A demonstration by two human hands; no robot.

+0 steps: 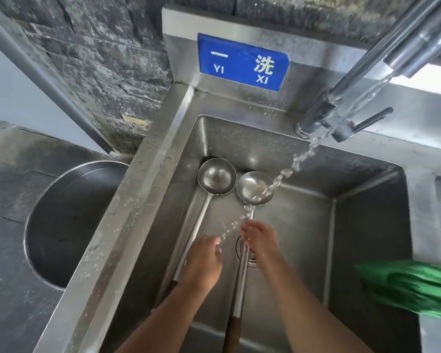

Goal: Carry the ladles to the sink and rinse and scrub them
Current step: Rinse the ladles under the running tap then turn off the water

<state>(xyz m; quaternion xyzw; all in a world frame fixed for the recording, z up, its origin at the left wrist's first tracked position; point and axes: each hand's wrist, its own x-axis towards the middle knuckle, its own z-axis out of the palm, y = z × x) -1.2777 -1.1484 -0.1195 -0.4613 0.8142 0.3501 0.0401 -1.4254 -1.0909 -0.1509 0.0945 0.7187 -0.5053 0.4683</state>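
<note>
Two long steel ladles with dark wooden grips lie in the steel sink (367,225), bowls facing up toward the back wall. My left hand (201,263) grips the handle of the left ladle (216,176) partway down. My right hand (261,240) holds the shaft of the right ladle (254,186) just below its bowl. A stream of water (303,155) from the faucet (341,98) falls into the right ladle's bowl and splashes off toward my hands.
A blue sign (242,61) is fixed to the backsplash. A green cloth (413,286) lies on the sink's right rim. A round steel basin (69,225) sits in the dark counter to the left. The drain (250,256) shows beneath my right hand.
</note>
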